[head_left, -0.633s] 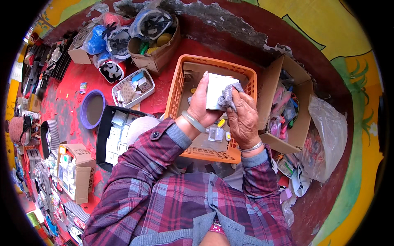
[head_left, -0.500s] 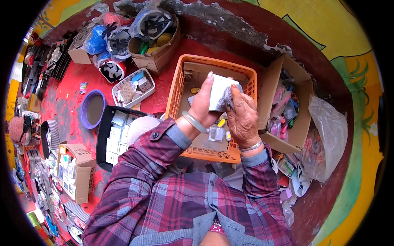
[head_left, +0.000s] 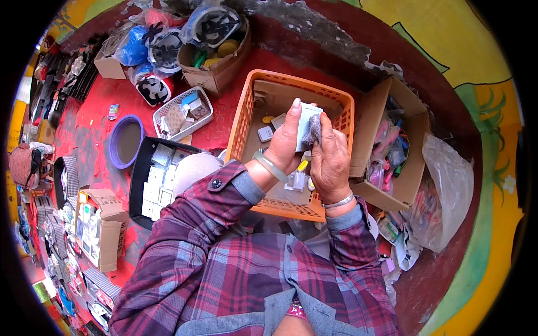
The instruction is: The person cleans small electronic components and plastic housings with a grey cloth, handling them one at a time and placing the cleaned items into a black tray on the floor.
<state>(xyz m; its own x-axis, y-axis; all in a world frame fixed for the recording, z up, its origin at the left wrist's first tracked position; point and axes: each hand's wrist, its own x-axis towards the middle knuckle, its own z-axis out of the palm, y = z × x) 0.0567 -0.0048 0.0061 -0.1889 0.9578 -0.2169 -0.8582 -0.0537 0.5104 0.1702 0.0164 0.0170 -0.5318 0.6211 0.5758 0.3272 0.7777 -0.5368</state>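
Note:
My left hand [head_left: 283, 147] is closed around a small white box-like thing [head_left: 303, 124], holding it upright above the orange plastic basket [head_left: 240, 115]. My right hand [head_left: 332, 163] pinches a dark grey, fuzzy wad of cloth or scrubbing pad [head_left: 311, 133]. This wad is pressed against the right part of the white box. Parts of the box are hidden behind my left palm and the wad. Below my hands, the basket holds a small white device [head_left: 265, 134], a yellow piece [head_left: 303, 166] and clear plastic packets [head_left: 296, 182].
A cardboard box [head_left: 415, 129] of colourful goods stands at the right, beside a clear plastic bag [head_left: 446, 185]. To the left are a black box [head_left: 147, 221] of small white boxes, a purple basin [head_left: 114, 145] and a white basket [head_left: 195, 131]. Bagged helmets [head_left: 210, 27] lie behind.
The white box has turned, so its broad face now shows narrower. The grey wad has shifted slightly on it, with my right fingers now straighter along it.

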